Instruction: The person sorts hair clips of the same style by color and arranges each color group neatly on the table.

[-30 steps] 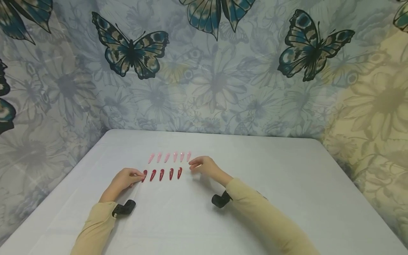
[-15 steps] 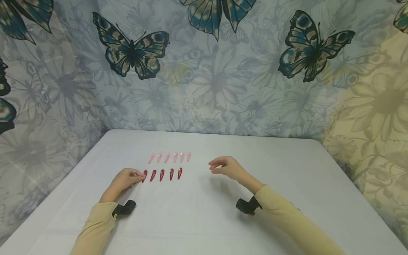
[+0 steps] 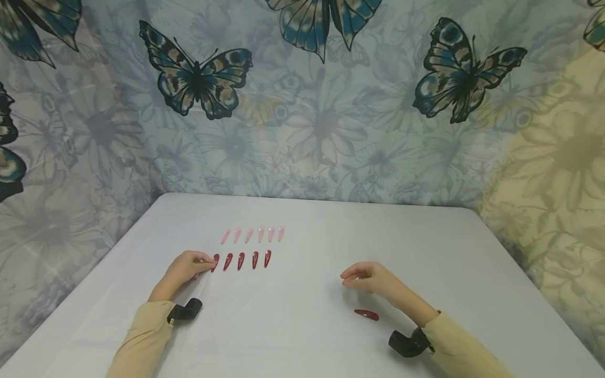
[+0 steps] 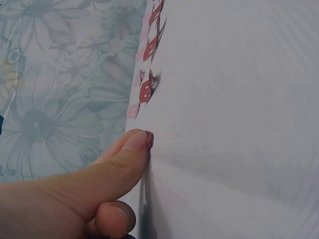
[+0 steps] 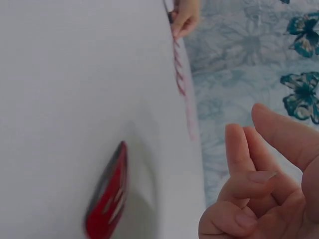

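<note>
My left hand pinches the leftmost red snap hair clip between thumb and finger, at the end of a row of red clips. The left wrist view shows only a bit of that clip past the thumb tip. Over the right half of the table hovers my right hand, fingers loosely bent and holding nothing. Just below it in the head view, a lone red hair clip lies on the white cloth. In the right wrist view this clip shows a dark metal edge.
Behind the red row runs a second row of pale pink hair clips. A white cloth covers the table. Butterfly-printed fabric hangs behind its far edge. Each wrist wears a black camera.
My right hand has moved right and nearer from beside the clip rows. The lone red clip, mostly hidden by the right wrist camera before, now shows fully. My left hand stays put.
</note>
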A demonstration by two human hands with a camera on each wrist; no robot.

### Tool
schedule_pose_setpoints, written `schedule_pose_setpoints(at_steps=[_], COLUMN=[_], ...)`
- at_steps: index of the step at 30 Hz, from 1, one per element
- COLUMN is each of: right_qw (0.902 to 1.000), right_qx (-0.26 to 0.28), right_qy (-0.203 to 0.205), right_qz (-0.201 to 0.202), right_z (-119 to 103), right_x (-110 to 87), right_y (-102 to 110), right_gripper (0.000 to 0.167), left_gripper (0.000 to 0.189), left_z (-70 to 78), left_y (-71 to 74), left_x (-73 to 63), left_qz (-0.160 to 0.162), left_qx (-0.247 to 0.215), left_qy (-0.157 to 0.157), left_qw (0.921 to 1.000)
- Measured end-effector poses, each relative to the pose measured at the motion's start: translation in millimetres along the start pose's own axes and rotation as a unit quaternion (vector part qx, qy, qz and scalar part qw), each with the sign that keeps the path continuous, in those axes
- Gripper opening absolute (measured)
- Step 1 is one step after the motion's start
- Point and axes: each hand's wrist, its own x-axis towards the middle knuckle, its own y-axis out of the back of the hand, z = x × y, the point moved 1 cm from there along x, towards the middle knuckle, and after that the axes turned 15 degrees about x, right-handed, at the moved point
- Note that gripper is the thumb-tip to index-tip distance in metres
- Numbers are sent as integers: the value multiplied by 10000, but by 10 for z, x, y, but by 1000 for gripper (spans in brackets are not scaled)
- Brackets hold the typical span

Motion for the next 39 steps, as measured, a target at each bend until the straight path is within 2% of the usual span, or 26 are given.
schedule_pose_setpoints(at_steps=[12, 15, 19, 21, 24, 28, 32, 35, 39], right_qw=[9983, 9975, 9904, 9864, 9839, 9789, 9674, 9609, 9589], right_qx=[445, 190, -645, -1043, -1434, -1686, -1916, -2024, -2045], right_qy=[266, 638, 1219, 1273, 1068, 1152, 1658, 1881, 1932], right_qz=[-269, -250, -119, -57, 10, 31, 51, 176, 366], right_z=[296, 349, 371, 368, 355, 355, 383, 405, 427], right_x=[-364, -423, -474, -495, -520, -539, -511, -494, -497], right_y=[82, 73, 34, 10, -15, -22, -15, -15, -29], right_gripper=[32, 24, 24, 29, 34, 29, 20, 15, 14], left_gripper=[19, 19, 20, 20, 20, 20, 20, 21, 21], left_z=[13, 22, 14, 5, -5, -12, -20, -19, -11], left_y=[22, 21, 23, 22, 22, 13, 19, 24, 20], left_x=[-31, -29, -17, -13, -13, -15, -15, -11, -3], left_qz=[9, -13, -10, 0, 9, -8, -47, -66, -57], left_qx=[-98, -99, -40, -27, -50, -64, -38, -15, 8], left_qy=[22, 48, 22, 32, -22, -74, -31, -16, -35], left_qw=[9999, 9999, 10000, 10000, 10000, 10000, 10000, 10000, 10000])
